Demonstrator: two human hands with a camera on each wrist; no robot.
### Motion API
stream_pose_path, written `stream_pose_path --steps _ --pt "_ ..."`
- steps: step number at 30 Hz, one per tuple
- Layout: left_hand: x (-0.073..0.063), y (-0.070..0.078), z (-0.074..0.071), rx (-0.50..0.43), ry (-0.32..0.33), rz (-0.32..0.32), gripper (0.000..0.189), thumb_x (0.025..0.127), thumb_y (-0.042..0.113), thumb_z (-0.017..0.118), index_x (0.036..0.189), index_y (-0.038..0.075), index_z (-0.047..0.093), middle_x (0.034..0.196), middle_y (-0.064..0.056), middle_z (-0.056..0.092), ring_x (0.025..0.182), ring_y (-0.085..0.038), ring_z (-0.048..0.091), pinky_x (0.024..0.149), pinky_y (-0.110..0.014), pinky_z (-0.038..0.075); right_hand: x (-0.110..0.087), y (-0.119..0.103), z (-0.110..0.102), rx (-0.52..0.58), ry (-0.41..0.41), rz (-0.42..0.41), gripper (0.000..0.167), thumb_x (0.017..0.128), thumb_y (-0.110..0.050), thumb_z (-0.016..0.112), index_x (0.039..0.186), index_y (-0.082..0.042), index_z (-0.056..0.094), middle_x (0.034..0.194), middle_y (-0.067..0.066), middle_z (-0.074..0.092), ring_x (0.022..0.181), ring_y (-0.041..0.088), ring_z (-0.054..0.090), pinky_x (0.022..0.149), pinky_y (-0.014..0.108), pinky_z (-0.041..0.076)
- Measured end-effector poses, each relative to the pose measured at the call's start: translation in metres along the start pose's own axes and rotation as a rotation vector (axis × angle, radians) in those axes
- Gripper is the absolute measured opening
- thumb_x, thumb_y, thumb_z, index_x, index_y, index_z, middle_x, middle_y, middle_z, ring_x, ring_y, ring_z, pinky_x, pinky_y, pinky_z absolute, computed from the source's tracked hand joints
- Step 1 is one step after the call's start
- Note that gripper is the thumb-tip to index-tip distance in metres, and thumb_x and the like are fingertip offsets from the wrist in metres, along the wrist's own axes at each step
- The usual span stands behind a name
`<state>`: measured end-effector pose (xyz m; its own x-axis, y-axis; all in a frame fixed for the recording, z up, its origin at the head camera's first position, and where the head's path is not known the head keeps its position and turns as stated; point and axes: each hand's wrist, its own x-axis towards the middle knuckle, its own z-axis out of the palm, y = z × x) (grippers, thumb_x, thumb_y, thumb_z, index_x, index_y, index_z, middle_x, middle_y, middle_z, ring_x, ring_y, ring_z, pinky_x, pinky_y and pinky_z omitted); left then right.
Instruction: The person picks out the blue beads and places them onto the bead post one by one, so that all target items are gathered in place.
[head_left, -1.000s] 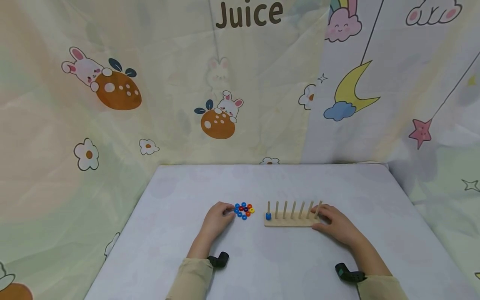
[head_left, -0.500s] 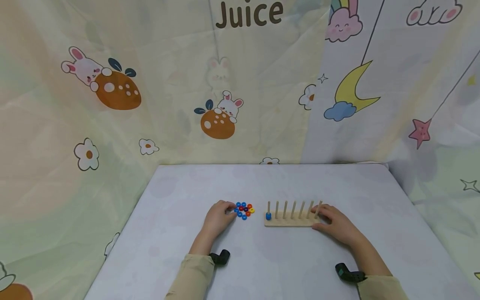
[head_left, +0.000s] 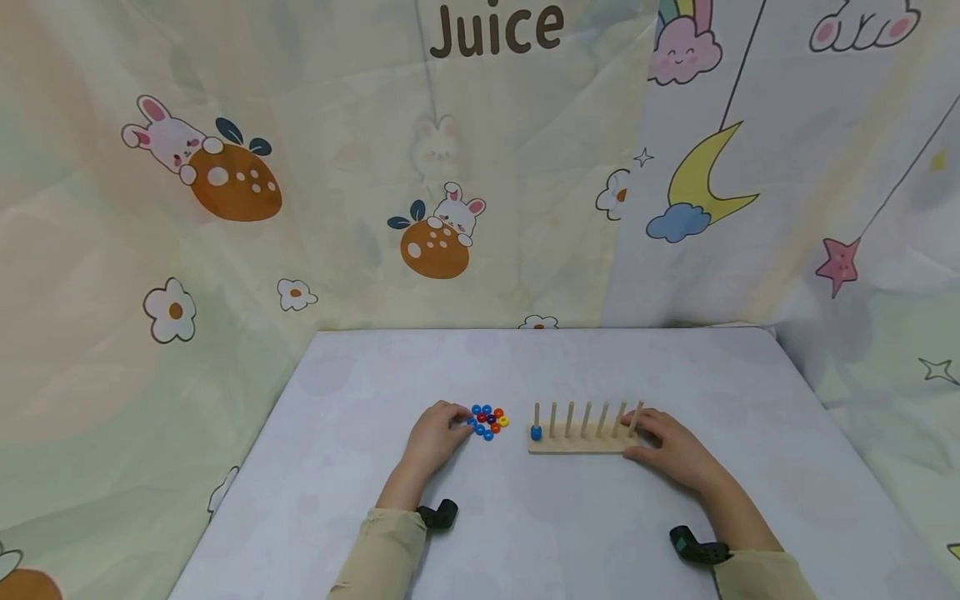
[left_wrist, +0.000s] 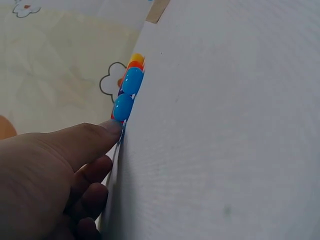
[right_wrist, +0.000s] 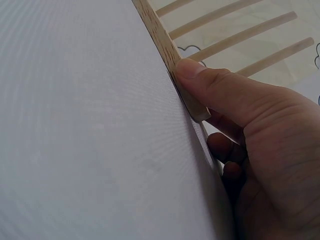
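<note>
My left hand [head_left: 435, 437] is at the left edge of a small cluster of beads [head_left: 491, 419] in blue, red, orange, yellow and dark purple. Its thumb and forefinger pinch a blue bead there, mostly hidden behind the thumb [left_wrist: 112, 127] in the left wrist view. Two other blue beads [left_wrist: 132, 81] lie just past the thumb tip. To the right stands a wooden peg board [head_left: 577, 446] with several upright pegs and a blue bead [head_left: 536, 433] low on its leftmost peg. My right hand [head_left: 675, 450] grips the board's right end, thumb [right_wrist: 192, 70] along the front edge.
Both hands work on a white-covered table [head_left: 555, 525], its back edge meeting a printed cloth backdrop [head_left: 525, 250]. A strip of bare tabletop separates the beads from the peg board. Each wrist wears a small black camera [head_left: 442, 515].
My left hand shifted slightly right and a blue bead at the cluster's upper left moved a little right with it, then both stayed put. The right hand and peg board have not moved.
</note>
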<state>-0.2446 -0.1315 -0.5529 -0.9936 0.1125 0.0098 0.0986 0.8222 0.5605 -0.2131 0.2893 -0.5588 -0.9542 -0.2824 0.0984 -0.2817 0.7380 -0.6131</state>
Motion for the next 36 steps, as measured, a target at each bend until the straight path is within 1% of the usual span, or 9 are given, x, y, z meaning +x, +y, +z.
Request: stream_pose_path --steps 8,12,14,17,19,21,24,28,36 --pt "-0.002 -0.001 -0.003 -0.056 0.009 0.035 0.023 0.092 0.032 0.071 0.111 0.020 0.070 0.103 0.004 0.064 0.088 -0.012 0.056 0.082 -0.034 0.050 0.000 0.000 0.000 0.008 0.004 0.006 0.053 0.083 -0.044 0.077 0.126 -0.015 0.064 0.135 0.012 0.057 0.131 0.039 0.046 0.104 0.059 0.038" --pt "-0.002 0.002 -0.007 -0.088 0.009 0.061 0.023 0.094 0.031 0.068 0.114 0.020 0.068 0.102 0.005 0.065 0.090 -0.011 0.059 0.081 -0.032 0.052 -0.001 0.000 0.001 0.002 0.007 0.005 0.054 0.083 -0.044 0.077 0.126 -0.015 0.064 0.135 0.012 0.057 0.131 0.039 0.046 0.104 0.059 0.038" --pt "-0.003 0.006 -0.009 -0.102 -0.001 0.069 0.023 0.095 0.031 0.067 0.115 0.021 0.068 0.100 0.006 0.064 0.088 -0.010 0.058 0.078 -0.030 0.051 -0.001 0.000 0.002 -0.002 0.010 -0.001 0.053 0.082 -0.044 0.077 0.126 -0.016 0.064 0.135 0.011 0.058 0.131 0.038 0.047 0.104 0.058 0.038" --pt "-0.003 0.013 -0.014 -0.121 -0.016 0.097 0.024 0.095 0.032 0.066 0.116 0.019 0.068 0.097 0.007 0.064 0.084 -0.010 0.057 0.072 -0.026 0.050 -0.001 0.000 0.002 -0.006 0.011 -0.007 0.053 0.082 -0.043 0.077 0.126 -0.016 0.064 0.134 0.011 0.058 0.131 0.037 0.047 0.104 0.058 0.038" --pt "-0.004 0.019 -0.018 -0.132 -0.019 0.130 0.025 0.096 0.032 0.066 0.117 0.018 0.068 0.095 0.008 0.064 0.082 -0.010 0.056 0.069 -0.024 0.048 -0.001 -0.001 0.001 -0.003 0.010 -0.007 0.052 0.082 -0.043 0.077 0.125 -0.016 0.064 0.135 0.011 0.058 0.131 0.037 0.047 0.104 0.058 0.038" --pt "-0.004 0.025 -0.022 -0.139 -0.011 0.167 0.026 0.095 0.031 0.066 0.117 0.017 0.068 0.095 0.008 0.064 0.081 -0.010 0.055 0.068 -0.023 0.048 0.000 -0.001 0.000 0.000 0.009 -0.007 0.052 0.082 -0.042 0.077 0.125 -0.016 0.064 0.135 0.011 0.057 0.131 0.038 0.046 0.105 0.058 0.038" --pt "-0.004 0.034 -0.025 -0.142 0.000 0.208 0.025 0.095 0.030 0.067 0.116 0.018 0.068 0.094 0.008 0.064 0.080 -0.010 0.055 0.069 -0.023 0.048 0.000 -0.001 0.000 0.005 0.009 -0.007 0.052 0.083 -0.042 0.077 0.126 -0.016 0.064 0.135 0.011 0.058 0.132 0.038 0.046 0.105 0.059 0.037" --pt "-0.004 0.046 -0.028 -0.147 -0.003 0.226 0.024 0.095 0.029 0.067 0.117 0.021 0.068 0.095 0.009 0.064 0.081 -0.009 0.055 0.068 -0.022 0.049 0.000 -0.001 0.000 0.015 0.007 -0.004 0.052 0.083 -0.042 0.077 0.126 -0.016 0.064 0.136 0.012 0.057 0.133 0.039 0.045 0.105 0.060 0.036" --pt "-0.004 0.071 -0.034 -0.198 -0.005 0.268 0.023 0.095 0.030 0.068 0.116 0.021 0.070 0.096 0.008 0.066 0.081 -0.009 0.056 0.070 -0.021 0.050 0.000 -0.001 0.000 0.025 0.001 0.005 0.054 0.083 -0.044 0.077 0.127 -0.016 0.063 0.136 0.013 0.057 0.133 0.041 0.044 0.106 0.062 0.035"
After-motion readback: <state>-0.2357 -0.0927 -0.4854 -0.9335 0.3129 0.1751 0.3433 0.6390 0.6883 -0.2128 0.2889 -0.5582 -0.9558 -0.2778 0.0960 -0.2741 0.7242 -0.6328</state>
